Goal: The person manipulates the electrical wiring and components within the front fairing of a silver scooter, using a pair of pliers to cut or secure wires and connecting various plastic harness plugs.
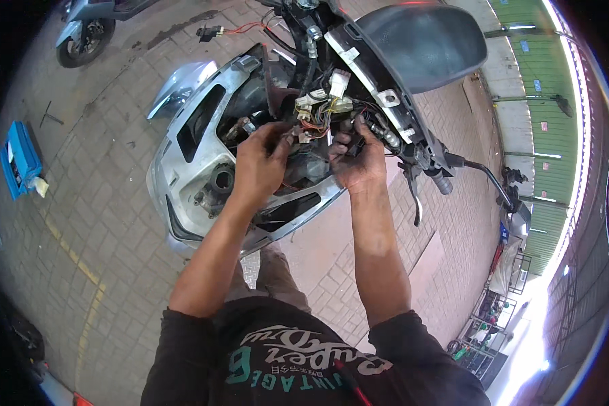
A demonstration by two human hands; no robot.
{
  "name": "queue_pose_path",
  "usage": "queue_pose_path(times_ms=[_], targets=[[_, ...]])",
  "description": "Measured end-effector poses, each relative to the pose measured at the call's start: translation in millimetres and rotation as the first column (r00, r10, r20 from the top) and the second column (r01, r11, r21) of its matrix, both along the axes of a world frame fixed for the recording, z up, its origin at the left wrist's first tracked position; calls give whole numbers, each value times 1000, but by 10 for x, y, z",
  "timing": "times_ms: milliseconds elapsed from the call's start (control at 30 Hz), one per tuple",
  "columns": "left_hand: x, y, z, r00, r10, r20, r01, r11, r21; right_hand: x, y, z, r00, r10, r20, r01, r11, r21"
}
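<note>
Both of my hands are inside the opened front of a scooter, among a bundle of coloured wires [313, 126] and pale plug connectors. My left hand [260, 159] has thumb and fingertips pinched together at a small wire connector [304, 137] on the bundle's left side. My right hand [364, 161] is curled at the other side, thumb up, around something dark that its fingers mostly hide. Just above the hands sits a larger white connector [339, 82]. A silver-grey front panel [183, 177] with dark openings surrounds the wiring on the left and below.
A dark grey seat [423, 47] lies beyond. To the right are a brake lever [415, 199] and a mirror stalk [487, 172]. A loose orange-wired plug [210, 32] hangs at the upper left. On the paving lie a silver panel [179, 86] and a blue toolbox [21, 159].
</note>
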State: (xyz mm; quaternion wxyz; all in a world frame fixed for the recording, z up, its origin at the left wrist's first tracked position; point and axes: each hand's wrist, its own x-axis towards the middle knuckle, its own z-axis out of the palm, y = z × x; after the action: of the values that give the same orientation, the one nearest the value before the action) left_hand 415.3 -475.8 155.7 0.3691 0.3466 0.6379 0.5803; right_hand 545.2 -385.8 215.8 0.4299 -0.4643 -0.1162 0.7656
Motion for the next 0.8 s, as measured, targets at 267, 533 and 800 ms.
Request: queue_pose_path(times_ms=[267, 533, 800], targets=[[-28, 78, 67, 999, -29, 18, 30, 999, -44, -46, 7, -49, 996, -13, -93, 14, 1000, 12], [114, 252, 166, 994, 79, -77, -83, 995, -52, -6, 11, -112, 999, -34, -32, 34, 999, 20], [194, 196, 73, 807, 107, 580, -109, 994, -31, 41, 27, -75, 999, 28, 20, -28, 1000, 5]])
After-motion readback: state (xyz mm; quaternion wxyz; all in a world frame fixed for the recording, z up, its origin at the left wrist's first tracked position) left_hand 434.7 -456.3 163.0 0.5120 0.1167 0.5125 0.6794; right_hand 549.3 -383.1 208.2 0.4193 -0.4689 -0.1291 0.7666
